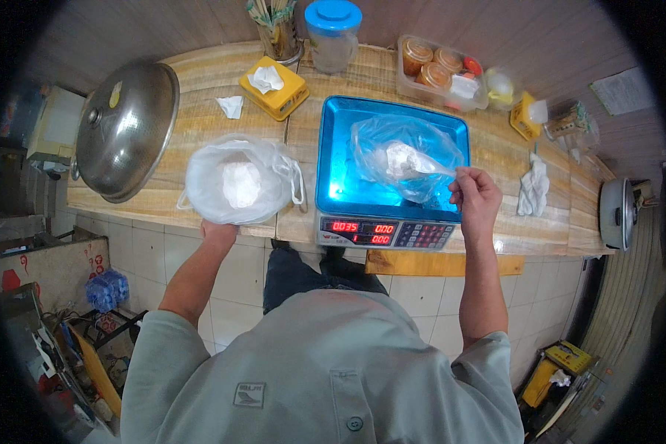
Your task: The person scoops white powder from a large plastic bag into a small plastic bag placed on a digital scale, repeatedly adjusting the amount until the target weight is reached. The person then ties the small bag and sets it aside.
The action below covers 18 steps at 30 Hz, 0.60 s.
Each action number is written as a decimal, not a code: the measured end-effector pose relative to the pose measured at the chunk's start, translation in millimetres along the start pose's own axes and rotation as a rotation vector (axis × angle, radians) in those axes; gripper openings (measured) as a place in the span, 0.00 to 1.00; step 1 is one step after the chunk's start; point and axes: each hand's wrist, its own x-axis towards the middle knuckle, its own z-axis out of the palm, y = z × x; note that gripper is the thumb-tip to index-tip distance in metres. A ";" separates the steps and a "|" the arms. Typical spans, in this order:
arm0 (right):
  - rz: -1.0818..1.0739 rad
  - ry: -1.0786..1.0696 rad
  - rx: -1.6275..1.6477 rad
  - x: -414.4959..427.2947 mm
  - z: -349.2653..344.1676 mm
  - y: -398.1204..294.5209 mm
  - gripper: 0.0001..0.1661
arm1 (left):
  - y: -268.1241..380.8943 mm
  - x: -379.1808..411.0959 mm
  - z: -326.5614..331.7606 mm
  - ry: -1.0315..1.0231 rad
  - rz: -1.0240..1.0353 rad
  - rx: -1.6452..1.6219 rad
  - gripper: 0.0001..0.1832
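My right hand point(477, 191) pinches the handle of a white plastic spoon point(432, 164) at the right edge of a digital price scale. The spoon's bowl is over white powder point(400, 157) in a thin clear plastic bag point(373, 140), which lies open on the scale's blue metal pan point(333, 111). At the table's front edge, my left hand point(220, 231) is against the near side of a larger white plastic bag point(202, 166). White powder point(241, 184) shows inside that bag. My left fingers are hidden, so their grip is unclear. Red digits glow on the scale's display panel point(386, 232).
A large domed metal lid point(127, 133) stands at left. Behind lie a yellow tissue box point(280, 97), a blue-lidded jug point(333, 47) and a clear tub point(405, 83) of jars. A white cloth point(533, 186) is at right; a wooden bench point(444, 263) sits below the table point(200, 72).
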 end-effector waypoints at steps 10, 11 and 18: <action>0.008 -0.012 0.002 -0.2 0.2 -0.7 0.10 | 14.0 -0.8 -17.9 -0.035 -0.092 -0.018 0.30; 0.002 -0.010 0.008 -0.3 -0.3 -1.5 0.10 | 15.7 -0.2 -20.4 -0.043 -0.092 -0.054 0.31; -0.065 -0.015 0.052 -6.1 0.0 -22.3 0.09 | 5.6 -3.1 -5.7 0.077 -0.047 -0.130 0.32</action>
